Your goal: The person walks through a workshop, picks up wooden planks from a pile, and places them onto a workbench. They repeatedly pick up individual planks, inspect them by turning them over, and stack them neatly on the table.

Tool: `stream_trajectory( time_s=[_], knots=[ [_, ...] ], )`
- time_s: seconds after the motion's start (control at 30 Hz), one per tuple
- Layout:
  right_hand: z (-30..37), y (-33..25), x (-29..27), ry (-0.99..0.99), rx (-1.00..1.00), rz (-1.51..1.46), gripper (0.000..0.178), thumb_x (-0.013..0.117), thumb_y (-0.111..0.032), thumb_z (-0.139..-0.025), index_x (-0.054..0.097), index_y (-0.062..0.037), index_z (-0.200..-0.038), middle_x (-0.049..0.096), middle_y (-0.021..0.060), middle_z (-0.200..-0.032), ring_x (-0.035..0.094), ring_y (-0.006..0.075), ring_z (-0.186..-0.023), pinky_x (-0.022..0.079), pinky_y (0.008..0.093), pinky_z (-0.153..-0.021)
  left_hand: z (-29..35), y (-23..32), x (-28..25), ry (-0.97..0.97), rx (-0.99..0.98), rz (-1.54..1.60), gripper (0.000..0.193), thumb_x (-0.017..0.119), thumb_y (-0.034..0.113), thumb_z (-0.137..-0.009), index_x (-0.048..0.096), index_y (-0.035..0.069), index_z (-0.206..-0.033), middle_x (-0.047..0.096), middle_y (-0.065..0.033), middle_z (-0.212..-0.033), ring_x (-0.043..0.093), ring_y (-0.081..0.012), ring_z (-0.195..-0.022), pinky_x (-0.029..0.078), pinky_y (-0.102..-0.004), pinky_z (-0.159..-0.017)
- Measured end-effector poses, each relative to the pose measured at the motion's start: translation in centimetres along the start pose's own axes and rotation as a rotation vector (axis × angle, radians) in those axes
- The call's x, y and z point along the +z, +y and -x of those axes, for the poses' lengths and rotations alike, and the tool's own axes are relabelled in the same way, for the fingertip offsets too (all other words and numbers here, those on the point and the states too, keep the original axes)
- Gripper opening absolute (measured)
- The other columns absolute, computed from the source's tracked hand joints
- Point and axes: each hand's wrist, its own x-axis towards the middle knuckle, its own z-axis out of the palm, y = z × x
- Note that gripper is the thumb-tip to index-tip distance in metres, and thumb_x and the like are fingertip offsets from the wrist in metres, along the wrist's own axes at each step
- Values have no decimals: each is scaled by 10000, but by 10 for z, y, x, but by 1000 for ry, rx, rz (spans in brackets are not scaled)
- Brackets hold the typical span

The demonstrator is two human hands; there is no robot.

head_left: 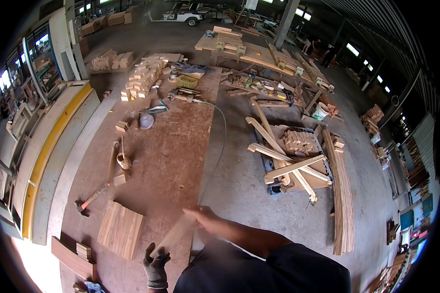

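Note:
Between my two hands a short wooden board [174, 234] slants over the worktable, slightly blurred. My left hand [155, 267], in a dark grey glove, has its fingers and thumb closed around the board's near end. My bare right hand [204, 218] reaches across from the right and grips the far end. Just left of the board, a panel of joined wooden strips [121, 229] lies flat on the brown worktable [181, 161]. A hammer [91, 199] with a red and pale handle rests beyond it, beside a small wood block [121, 179] and a pot with a stick in it [124, 161].
Stacked wood blocks [144, 78] and a power tool [183, 96] with a hose occupy the table's far part. To the right, a pallet [273, 189] carries crossed wooden pieces, beside long boards [341, 195]. A yellow-striped machine [56, 161] borders the left.

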Motion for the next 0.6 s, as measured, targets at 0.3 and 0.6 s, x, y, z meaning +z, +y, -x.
stream_trajectory(
  time_s=[0.3,0.6],
  knots=[
    [17,-25,9,9,-5,78,530,726,-432,-847,604,-25,-1165,621,103,-1093,648,216,-889,602,350,-696,-4,-7,-5,5,51,67,542,504,441,-993,520,-15,-1284,547,-100,-1160,659,-262,-741,592,-349,-622],
    [-20,-19,36,-241,3,79,324,634,-357,-927,634,-77,-1090,672,62,-1007,651,187,-883,570,378,-720,3,3,-23,183,26,405,558,565,395,-975,469,21,-1378,469,-129,-1391,628,-346,-1000,585,-471,-764]
  ],
)
